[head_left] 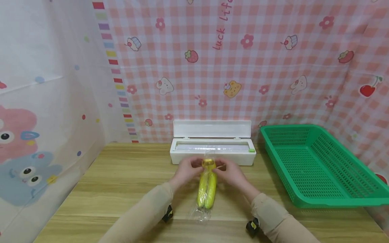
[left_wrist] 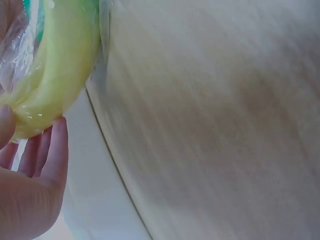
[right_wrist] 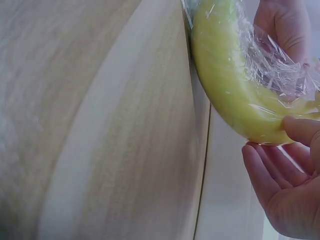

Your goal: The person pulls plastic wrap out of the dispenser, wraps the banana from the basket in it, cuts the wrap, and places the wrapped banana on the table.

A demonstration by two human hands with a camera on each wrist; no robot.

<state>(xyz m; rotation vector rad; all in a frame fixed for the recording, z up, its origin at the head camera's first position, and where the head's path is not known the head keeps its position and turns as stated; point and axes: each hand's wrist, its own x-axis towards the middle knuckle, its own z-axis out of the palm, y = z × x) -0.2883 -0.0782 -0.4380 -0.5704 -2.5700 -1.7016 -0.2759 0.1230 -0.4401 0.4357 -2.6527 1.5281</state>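
Note:
A pair of yellow bananas [head_left: 202, 190], wrapped in clear cling film [head_left: 200, 214], is held over the table at centre. My left hand [head_left: 186, 170] holds the stem end from the left, thumb on top and fingertips under the curve, as the left wrist view shows. From the right, my right hand [head_left: 231, 172] grips the same end, its thumb [right_wrist: 300, 131] pressing the film and its fingers beneath the banana. Crumpled film [right_wrist: 275, 70] gathers along the inner curve in the right wrist view. Loose film hangs past the bananas' tips.
Behind the hands stands a white cling film dispenser with its lid [head_left: 212, 129] raised and a small green slider [head_left: 252, 150] at its right. To the right is a green plastic basket [head_left: 275, 162]. Patterned cloth [head_left: 194, 74] hangs behind the wooden table [head_left: 121, 175].

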